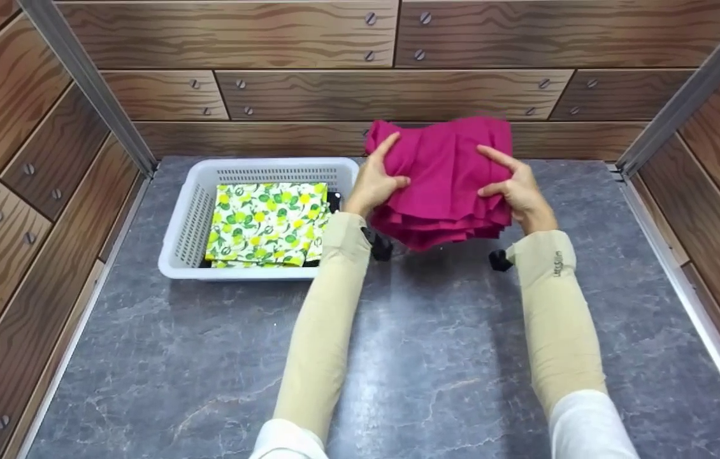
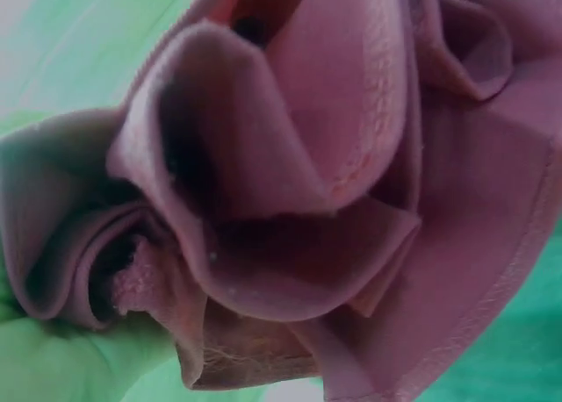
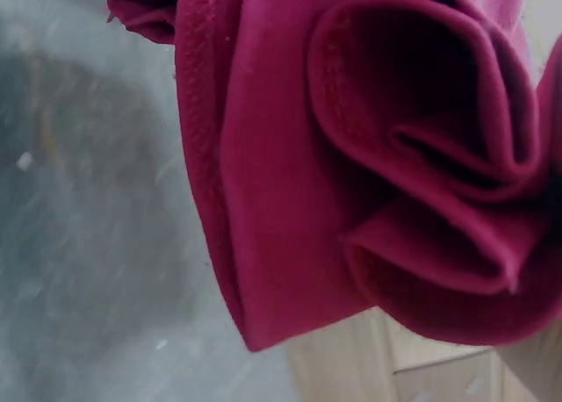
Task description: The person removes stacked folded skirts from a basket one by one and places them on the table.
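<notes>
Cloth point(image 1: 446, 175) held btwn L/R fingers point(image 1: 387, 147) point(image 1: 499, 157)

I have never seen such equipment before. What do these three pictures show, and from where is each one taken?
There is no robot here, only a person's two bare hands. The large picture comes from a camera worn on the head, looking forward and down. The other two come from small cameras worn on the wrists, one by the left hand and one by the right hand. They show mostly folds of fabric, close up; the left one has a greenish tint.

Both hands grip a bundle of magenta cloth, one hand on each side, and it seems lifted above the grey surface. On that surface, left of the bundle, stands a white basket. Inside it lies a folded cloth with a yellow and green pattern.
</notes>
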